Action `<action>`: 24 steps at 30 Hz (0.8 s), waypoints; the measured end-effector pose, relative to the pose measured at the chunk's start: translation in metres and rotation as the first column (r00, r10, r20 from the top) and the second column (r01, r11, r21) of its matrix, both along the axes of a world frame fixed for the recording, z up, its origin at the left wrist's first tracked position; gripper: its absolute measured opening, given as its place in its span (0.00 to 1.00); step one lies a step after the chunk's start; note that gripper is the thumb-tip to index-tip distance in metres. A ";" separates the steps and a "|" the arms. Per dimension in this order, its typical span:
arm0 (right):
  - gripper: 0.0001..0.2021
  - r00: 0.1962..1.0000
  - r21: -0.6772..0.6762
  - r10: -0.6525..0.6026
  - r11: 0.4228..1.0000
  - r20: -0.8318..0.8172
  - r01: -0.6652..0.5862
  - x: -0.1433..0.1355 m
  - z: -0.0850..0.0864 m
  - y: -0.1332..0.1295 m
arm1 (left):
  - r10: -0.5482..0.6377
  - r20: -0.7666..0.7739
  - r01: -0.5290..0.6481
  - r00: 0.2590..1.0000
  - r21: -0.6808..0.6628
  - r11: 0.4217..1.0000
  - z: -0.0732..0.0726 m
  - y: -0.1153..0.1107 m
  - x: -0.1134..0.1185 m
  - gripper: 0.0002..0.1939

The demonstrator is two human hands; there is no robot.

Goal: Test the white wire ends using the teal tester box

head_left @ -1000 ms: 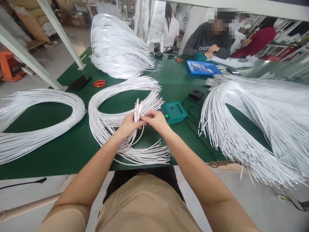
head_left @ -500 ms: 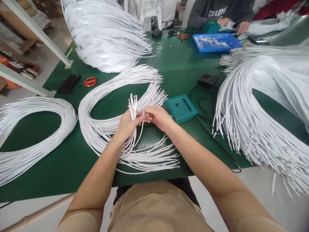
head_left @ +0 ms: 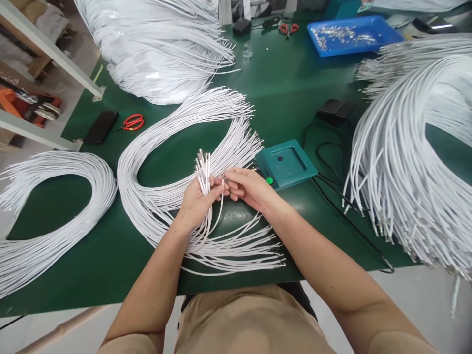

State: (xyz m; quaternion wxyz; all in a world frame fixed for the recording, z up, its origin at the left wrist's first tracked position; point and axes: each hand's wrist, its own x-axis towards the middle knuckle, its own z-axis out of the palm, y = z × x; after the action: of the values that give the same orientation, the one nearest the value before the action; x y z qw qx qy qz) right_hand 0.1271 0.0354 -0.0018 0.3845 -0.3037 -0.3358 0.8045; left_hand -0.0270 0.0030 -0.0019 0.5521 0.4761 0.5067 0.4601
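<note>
A bunch of white wires with metal tips pointing up is gripped in my left hand. One single wire stands apart from that bunch, between the left thumb and the right fingers. My right hand pinches at the upper end of this wire; its fingertips partly hide the small metal end. Beneath both hands lies a looped bundle of white wires, some of its ends fanned toward the right and the front. Just right of my right hand sits a teal device with a green button.
More wire bundles lie at left, at the back and at right. On the green table are a black phone, red-handled scissors, red-handled pliers, a blue tray of small metal parts and black cables.
The camera view has tilted down and turned slightly left, so the co-worker's hands have left the picture. My hands keep nearly the same hold on the wires.
</note>
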 end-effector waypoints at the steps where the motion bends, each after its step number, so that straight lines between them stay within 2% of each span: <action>1: 0.18 1.000 0.019 -0.027 0.999 0.009 0.027 0.000 0.001 -0.001 | -0.003 0.003 0.003 1.000 0.001 1.000 -0.001 0.000 0.000 0.15; 6: 0.14 0.990 0.133 -0.093 0.988 0.110 0.078 0.001 0.001 -0.002 | 0.024 -0.055 -0.020 0.998 0.060 0.998 -0.004 0.000 -0.001 0.16; 9: 0.12 0.988 0.126 -0.075 0.990 0.138 0.057 0.003 0.001 -0.001 | 0.017 -0.085 -0.010 0.996 0.080 0.997 -0.004 0.000 0.000 0.22; 11: 0.11 0.982 0.133 -0.084 0.989 0.167 0.062 0.004 0.002 0.000 | 0.014 -0.093 -0.006 0.996 0.076 0.997 -0.004 0.000 0.001 0.23; 17: 0.06 0.879 0.278 -0.220 0.955 0.424 0.105 0.002 0.006 -0.002 | 0.002 -0.169 0.007 0.986 0.049 0.999 -0.001 -0.001 0.002 0.18; 22: 0.08 0.851 0.366 -0.240 0.929 0.466 0.062 0.001 0.003 -0.004 | -0.009 -0.134 0.013 0.991 0.029 0.999 0.000 0.000 -0.001 0.19; 24: 0.09 0.838 0.452 -0.274 0.891 0.472 0.037 0.002 0.001 -0.005 | -0.023 -0.088 0.024 0.996 0.008 1.000 0.001 0.001 -0.002 0.21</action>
State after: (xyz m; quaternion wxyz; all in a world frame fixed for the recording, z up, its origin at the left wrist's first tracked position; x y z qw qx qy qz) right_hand 0.1289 0.0303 -0.0007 0.4006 -0.4467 -0.5683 0.5630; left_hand -0.0295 0.0039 -0.0008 0.5325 0.5044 0.5227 0.4346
